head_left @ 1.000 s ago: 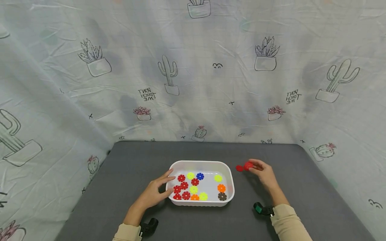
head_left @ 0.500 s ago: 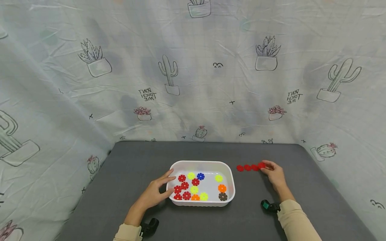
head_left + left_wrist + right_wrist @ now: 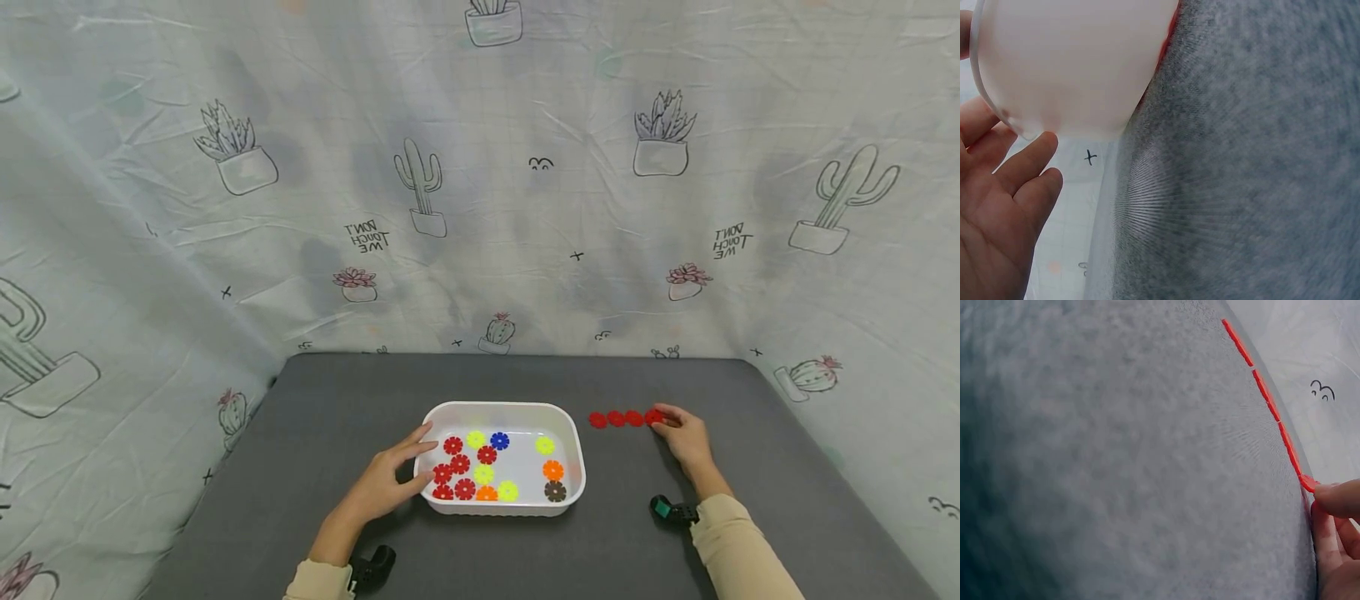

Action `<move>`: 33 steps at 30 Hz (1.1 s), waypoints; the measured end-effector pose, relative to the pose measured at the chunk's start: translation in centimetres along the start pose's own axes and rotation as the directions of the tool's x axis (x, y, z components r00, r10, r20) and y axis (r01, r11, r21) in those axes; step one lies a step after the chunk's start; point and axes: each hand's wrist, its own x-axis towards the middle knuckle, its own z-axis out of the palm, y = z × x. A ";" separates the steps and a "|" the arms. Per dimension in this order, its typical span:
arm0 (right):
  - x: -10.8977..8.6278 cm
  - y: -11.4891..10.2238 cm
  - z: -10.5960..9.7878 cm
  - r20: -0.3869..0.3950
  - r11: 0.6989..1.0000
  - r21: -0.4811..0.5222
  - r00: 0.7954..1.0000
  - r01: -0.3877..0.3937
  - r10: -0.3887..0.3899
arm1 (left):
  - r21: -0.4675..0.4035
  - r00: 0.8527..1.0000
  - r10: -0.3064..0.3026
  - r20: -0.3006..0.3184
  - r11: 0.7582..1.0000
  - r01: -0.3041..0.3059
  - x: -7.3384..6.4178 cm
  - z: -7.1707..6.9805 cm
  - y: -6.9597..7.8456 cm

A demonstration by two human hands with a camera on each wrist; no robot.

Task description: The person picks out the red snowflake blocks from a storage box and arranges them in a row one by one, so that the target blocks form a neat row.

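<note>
A white plastic tray (image 3: 521, 468) stands mid-table with notched plastic discs inside: red, yellow, orange, one blue and one brown. My left hand (image 3: 382, 485) holds its left end, thumb and forefinger over the rim. In the left wrist view, other fingers (image 3: 1034, 159) lie against the tray's outer wall. To the tray's right, my right hand (image 3: 684, 437) pinches a red notched disc (image 3: 1307, 482) between thumb and finger, at the right end of a row. Its far edge touches or nearly touches the row's neighbouring red disc (image 3: 633, 418). Two more red discs (image 3: 607, 419) continue the line leftward.
The dark grey tabletop (image 3: 540, 558) runs back to a pale curtain (image 3: 480, 208) with cactus drawings, which hangs behind and on both sides. A black band with a device (image 3: 673, 511) is on the right wrist, and another (image 3: 371, 568) on the left.
My right hand has moved right along the row, laying down red discs one after another, then lowered the last one to the row's right end. The left hand stays on the tray.
</note>
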 end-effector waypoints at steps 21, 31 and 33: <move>-0.3 -0.2 0.2 0.005 0.999 -0.051 1.000 -0.011 0.011 | -0.011 1.000 -0.002 0.000 1.000 0.002 -0.1 0.0 0.1; -1.2 -2.1 0.0 0.076 0.995 0.038 0.993 0.090 -0.093 | -0.001 1.000 0.017 -0.003 1.000 -0.017 0.0 -0.1 0.0; -1.4 -2.6 0.4 0.083 0.993 0.044 0.990 0.111 -0.114 | -0.002 1.000 0.012 -0.003 1.000 -0.012 0.0 0.0 -0.1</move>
